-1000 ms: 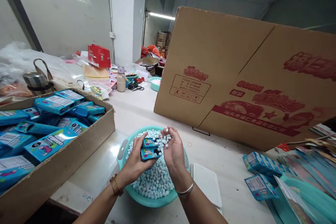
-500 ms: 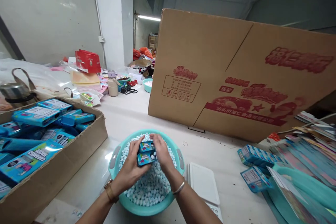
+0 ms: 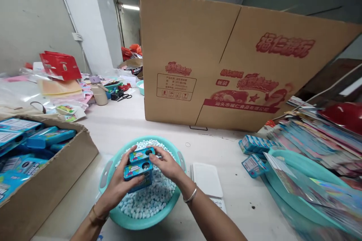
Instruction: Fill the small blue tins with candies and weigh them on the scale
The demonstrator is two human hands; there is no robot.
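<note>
Over a heap of small pale pellets [image 3: 141, 203], toward the near edge of the surface [image 3: 121, 122], I hold two blue printed boxes side by side: the nearer box [image 3: 135, 170] and the farther box [image 3: 139, 156]. Each has a dark round opening at the right end of its upturned face, with something pale showing in the nearer one. My left hand [image 3: 120, 180] has its fingers wrapped closely round the pair from the left, the thumb pressed along the near side. My right hand [image 3: 169, 165] meets the right end of the farther box, its thumb beside the opening and its fingers bent beyond it; whether they grip the box or only touch it, I cannot tell.

Below both hands, the turquoise basin [image 3: 141, 224] holds the pellets. Just beside its right rim lies a white scale [image 3: 208, 180], partly behind my right forearm. At the left edge of the surface an open carton [image 3: 65, 180] is piled with more blue boxes [image 3: 53, 137]. Toward the right edge, a loose blue pack [image 3: 253, 165] lies against a second turquoise basin [image 3: 308, 162] bearing printed sheets [image 3: 308, 192]. A large brown carton [image 3: 181, 41] stands toward the far edge; near the far left corner are a beige bottle [image 3: 99, 92] and black scissors [image 3: 125, 97].
</note>
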